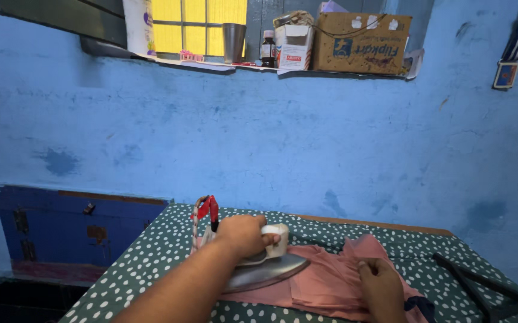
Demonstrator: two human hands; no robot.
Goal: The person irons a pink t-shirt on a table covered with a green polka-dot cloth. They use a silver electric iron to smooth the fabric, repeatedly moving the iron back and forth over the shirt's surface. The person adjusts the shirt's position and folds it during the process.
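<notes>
A: On the left, what's that hand doing?

B: The left hand (244, 234) is wrapped tight around the white handle of an iron (263, 267), whose metal soleplate rests on a pink garment (324, 281). A red-clipped cord (206, 210) rises behind it.

A: And the cloth?

B: It lies spread over the spotted green tabletop (151, 257). The right hand (381, 287) pinches a bunched fold of it, fingers closed on the fabric.

A: So pressing is under way?

B: I'd judge so; the flat part is being ironed. Gliding toward the bunched part seems to call for pulling that fold taut.
</notes>
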